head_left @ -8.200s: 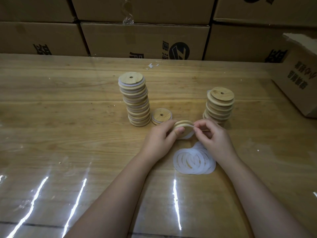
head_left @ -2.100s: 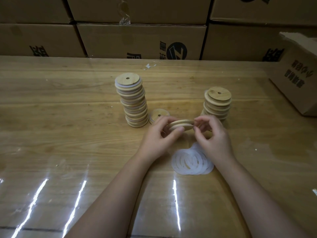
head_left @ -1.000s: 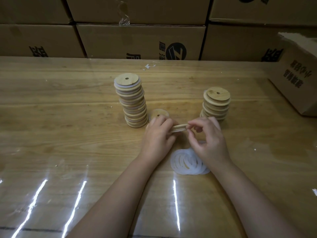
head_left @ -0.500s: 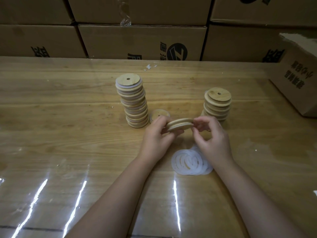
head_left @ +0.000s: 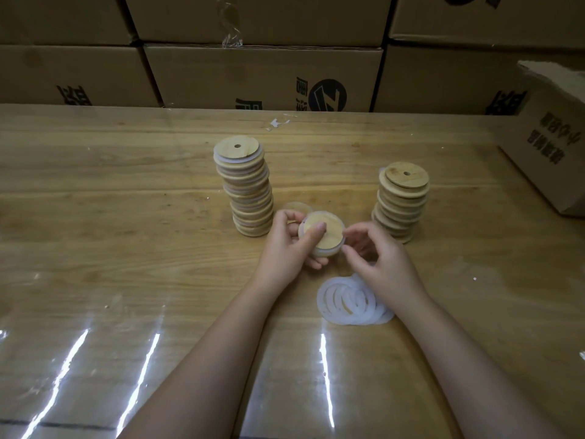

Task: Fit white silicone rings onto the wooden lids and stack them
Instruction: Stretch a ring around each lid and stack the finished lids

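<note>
Standing furthest left on the wooden surface [head_left: 126,248] is a tall stack of lids [head_left: 245,188], white rings showing between the wooden discs and the column leaning a little. Just to its right, a single lid [head_left: 296,206] lies flat, partly hidden behind the left hand [head_left: 285,248]. That hand grips the held lid [head_left: 329,231] above the surface: the thumb lies across its wooden face and the fingers curl round from below, so the disc tilts its face towards the camera, with a white ring [head_left: 326,251] visible around its rim. The right hand [head_left: 383,264] sits just beside the lid's right edge with fingers curled, its tips [head_left: 346,248] at the rim (whether they pinch the ring or only come near it cannot be told). Below that hand, a loose pile of white rings [head_left: 345,304] lies flat on the surface, partly covered by the wrist. Further right stands a shorter stack of lids [head_left: 402,204]. A cardboard box [head_left: 550,141] sits at the far right edge, and more boxes [head_left: 253,77] line the back.
</note>
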### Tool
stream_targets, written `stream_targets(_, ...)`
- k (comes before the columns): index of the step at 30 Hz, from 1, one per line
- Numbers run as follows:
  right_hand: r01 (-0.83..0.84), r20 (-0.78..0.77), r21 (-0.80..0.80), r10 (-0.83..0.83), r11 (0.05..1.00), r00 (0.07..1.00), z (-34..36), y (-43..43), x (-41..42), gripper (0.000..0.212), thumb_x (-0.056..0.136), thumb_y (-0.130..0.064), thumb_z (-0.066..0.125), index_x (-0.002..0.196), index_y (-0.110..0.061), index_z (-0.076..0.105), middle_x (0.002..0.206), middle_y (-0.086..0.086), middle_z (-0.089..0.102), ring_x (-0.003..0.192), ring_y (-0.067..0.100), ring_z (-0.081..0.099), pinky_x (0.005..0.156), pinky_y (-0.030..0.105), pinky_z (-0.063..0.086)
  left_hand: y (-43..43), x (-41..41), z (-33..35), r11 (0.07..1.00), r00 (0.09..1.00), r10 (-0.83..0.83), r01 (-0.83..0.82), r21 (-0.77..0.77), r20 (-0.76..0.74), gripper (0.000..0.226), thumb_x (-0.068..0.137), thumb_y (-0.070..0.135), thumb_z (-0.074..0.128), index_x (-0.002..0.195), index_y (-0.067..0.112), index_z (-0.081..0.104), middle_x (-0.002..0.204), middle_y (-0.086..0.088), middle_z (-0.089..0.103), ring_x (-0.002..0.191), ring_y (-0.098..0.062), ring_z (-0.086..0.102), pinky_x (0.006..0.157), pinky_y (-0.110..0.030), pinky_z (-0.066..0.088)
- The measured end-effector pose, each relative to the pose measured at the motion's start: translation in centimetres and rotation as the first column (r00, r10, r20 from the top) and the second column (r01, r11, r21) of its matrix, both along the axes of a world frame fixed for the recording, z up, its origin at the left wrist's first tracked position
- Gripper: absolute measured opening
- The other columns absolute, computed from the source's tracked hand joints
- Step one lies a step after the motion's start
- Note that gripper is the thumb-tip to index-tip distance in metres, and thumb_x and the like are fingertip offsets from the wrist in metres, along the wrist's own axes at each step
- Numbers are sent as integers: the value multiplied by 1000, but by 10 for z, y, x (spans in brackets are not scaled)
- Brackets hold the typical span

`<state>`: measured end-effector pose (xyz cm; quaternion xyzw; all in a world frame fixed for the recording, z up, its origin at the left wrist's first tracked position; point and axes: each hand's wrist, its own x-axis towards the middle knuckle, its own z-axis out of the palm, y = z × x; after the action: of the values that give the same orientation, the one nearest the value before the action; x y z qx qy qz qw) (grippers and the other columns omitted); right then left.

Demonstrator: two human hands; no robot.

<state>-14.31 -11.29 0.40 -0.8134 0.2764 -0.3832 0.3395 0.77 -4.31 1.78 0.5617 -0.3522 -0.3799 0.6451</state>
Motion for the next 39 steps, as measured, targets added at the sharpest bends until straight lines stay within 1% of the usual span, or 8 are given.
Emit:
stream_targets(10, -31, -3, 150, 32, 988, 999, 2, 1, 0, 28, 89, -4, 59, 109, -23, 57, 100, -13, 67, 93, 1, 62, 79, 15, 48, -4, 4, 3, 995, 961, 92, -99, -12, -260, 34, 92, 0, 53, 122, 9, 41, 97, -10, 66, 67, -15, 69, 63, -22, 57)
stream_targets(14, -36, -38, 158, 43, 987, 998, 3, 1, 0, 27, 88, -5, 60, 107, -25, 58, 97, -13, 67, 90, -1, 61, 77, 14, 48, -8, -2, -3, 983, 975, 184, -185, 8, -127, 45, 91, -1, 54, 132, 7, 35, 108, -12, 61, 68, -9, 67, 65, -21, 56)
stream_targets(20, -62, -139, 167, 86, 984, 987, 4, 1, -2, 33, 89, -14, 60, 116, -32, 58, 111, -14, 63, 105, -5, 56, 87, 16, 47, -9, -1, -13, 972, 967, 224, -232, 47, 123, 62, 86, -1, 61, 139, 10, 30, 91, 13, 65, 71, -12, 66, 81, -31, 54)
stream_targets(23, -54, -269, 108, 81, 993, 960, 3, 0, -3, 41, 88, -22, 61, 126, -35, 53, 121, -12, 56, 117, 3, 48, 97, 26, 42, -6, -3, -13, 953, 909, 271, -299, 45, 318, 60, 84, 2, 61, 138, 9, 34, 118, 3, 55, 84, -19, 66, 95, -36, 49)
stream_targets(26, -79, -369, -14, 68, 997, 927, 2, -1, 0, 50, 88, -24, 61, 135, -29, 46, 135, -13, 47, 129, 10, 39, 108, 36, 30, -1, -9, -11, 956, 720, 273, -278, -95, 638, 46, 81, -2, 59, 126, 3, 50, 133, -14, 42, 95, -21, 62, 87, -20, 49)
stream_targets(31, -62, -407, -66, 30, 996, 913, -3, -3, 2, 50, 87, -27, 60, 136, -24, 46, 141, -9, 45, 131, 11, 37, 110, 34, 28, -3, -7, -9, 975, 47, 7, -222, 3, 999, 47, 86, 16, 53, 133, 15, 49, 151, -4, 33, 131, -27, 39, 98, -43, 34)
stream_targets(34, -32, -362, -48, 12, 998, 932, -3, -3, 1, 44, 87, -25, 61, 130, -23, 51, 131, -10, 52, 125, 12, 43, 106, 32, 34, -10, -4, -13, 933, -26, -243, -281, 226, 970, 52, 97, 29, 35, 147, 18, 26, 158, 2, 14, 144, -23, 13, 111, -47, 15)
stream_targets(39, -21, -384, -45, 2, 999, 923, -1, -3, 2, 41, 87, -26, 61, 128, -23, 53, 127, -9, 55, 122, 11, 45, 103, 31, 36, -7, -9, -15, 911, -185, -202, -397, 115, 962, 51, 88, 35, 47, 135, 16, 48, 143, -2, 46, 128, -26, 45, 97, -42, 38)
